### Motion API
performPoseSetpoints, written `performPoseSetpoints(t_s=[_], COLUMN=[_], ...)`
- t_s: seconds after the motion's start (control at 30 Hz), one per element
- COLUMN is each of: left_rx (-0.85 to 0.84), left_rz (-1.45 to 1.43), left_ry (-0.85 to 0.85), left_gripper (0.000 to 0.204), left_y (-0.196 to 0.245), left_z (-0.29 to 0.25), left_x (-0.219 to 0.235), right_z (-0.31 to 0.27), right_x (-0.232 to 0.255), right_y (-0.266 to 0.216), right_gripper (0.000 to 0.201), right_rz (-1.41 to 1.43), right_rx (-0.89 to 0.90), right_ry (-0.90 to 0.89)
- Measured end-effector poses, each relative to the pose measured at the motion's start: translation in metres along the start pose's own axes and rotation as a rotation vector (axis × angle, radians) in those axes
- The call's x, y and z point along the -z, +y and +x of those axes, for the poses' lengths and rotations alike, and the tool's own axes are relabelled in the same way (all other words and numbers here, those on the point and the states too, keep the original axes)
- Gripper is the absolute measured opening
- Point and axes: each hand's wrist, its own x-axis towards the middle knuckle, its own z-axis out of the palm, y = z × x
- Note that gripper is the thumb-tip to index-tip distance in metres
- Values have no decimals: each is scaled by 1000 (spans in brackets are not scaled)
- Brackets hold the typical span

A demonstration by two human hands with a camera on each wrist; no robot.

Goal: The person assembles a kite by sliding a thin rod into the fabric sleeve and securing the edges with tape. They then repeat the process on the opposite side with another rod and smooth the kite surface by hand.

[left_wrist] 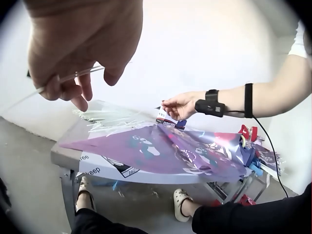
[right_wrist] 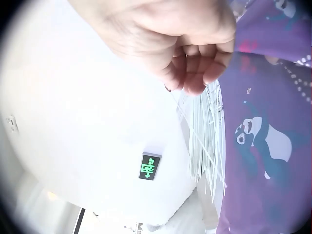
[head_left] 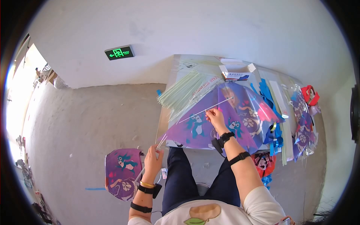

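Note:
A purple printed sheet (head_left: 187, 129) with teal cartoon figures lies spread over the table. Above it my right hand (head_left: 216, 120) pinches a thin white rod (head_left: 193, 114) that slants across the sheet; the right wrist view shows the fingertips (right_wrist: 195, 85) curled at the rod's end. Off the table's front left corner, my left hand (head_left: 152, 162) holds several thin pale rods (head_left: 162, 141). In the left wrist view, the left hand (left_wrist: 83, 48) has its fingers curled round them, above the sheet (left_wrist: 112, 151).
A bundle of pale rods (head_left: 180, 90) lies at the table's back left, with an open box (head_left: 237, 72) behind the sheet. Blue strips (head_left: 267, 93) and wrapped purple pieces (head_left: 302, 131) lie on the right. Another printed piece (head_left: 123, 165) is at lower left, beside the left forearm.

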Motion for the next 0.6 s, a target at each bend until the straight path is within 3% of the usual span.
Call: performPoseSetpoints(t_s=[0.07,0.2,0.3,0.47,0.6], left_rx=[88,-46,3,94,52], left_rz=[-73,-103,-144,-224,-321], left_ry=[-109,-74,-147,-132,-183], left_gripper=[29,23,26,27,25], left_y=[-3,-23,-19,1,20], left_z=[1,5,13,23,30], left_x=[-6,-28,-30,-33,-31], right_z=[31,83,119,110,33], right_x=[-7,-25,-34,-30,-33], right_y=[0,8,23,32,13], right_gripper=[12,14,16,16,20], right_rz=[-14,-84,-33,45,44], right_rx=[1,-37,-34,-45,-134], right_ry=[0,33,55,48,-412])
